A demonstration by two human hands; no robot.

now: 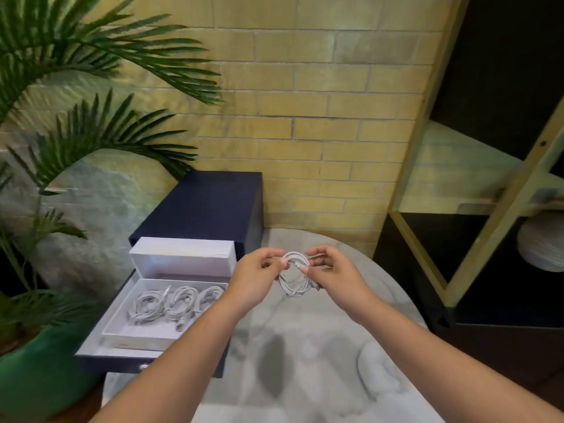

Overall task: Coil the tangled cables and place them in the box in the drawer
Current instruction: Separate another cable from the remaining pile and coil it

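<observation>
A white cable (pixel 295 279) wound into a small coil hangs in the air above the marble table, held between both hands. My left hand (pixel 254 277) pinches its upper left side. My right hand (pixel 332 270) pinches the right side, with a cable end between the fingers. To the left, the open drawer (pixel 100 346) of a dark blue cabinet holds a white box (pixel 122 325). Three coiled white cables (pixel 178 302) lie side by side in that box. My left forearm crosses over the box's right corner.
The dark blue cabinet (pixel 207 206) stands on the round marble table (pixel 320 361) against a yellow brick wall. A white lid (pixel 183 257) stands at the back of the drawer. A palm in a green pot (pixel 33 377) is at left, a dark shelf unit (pixel 488 239) at right.
</observation>
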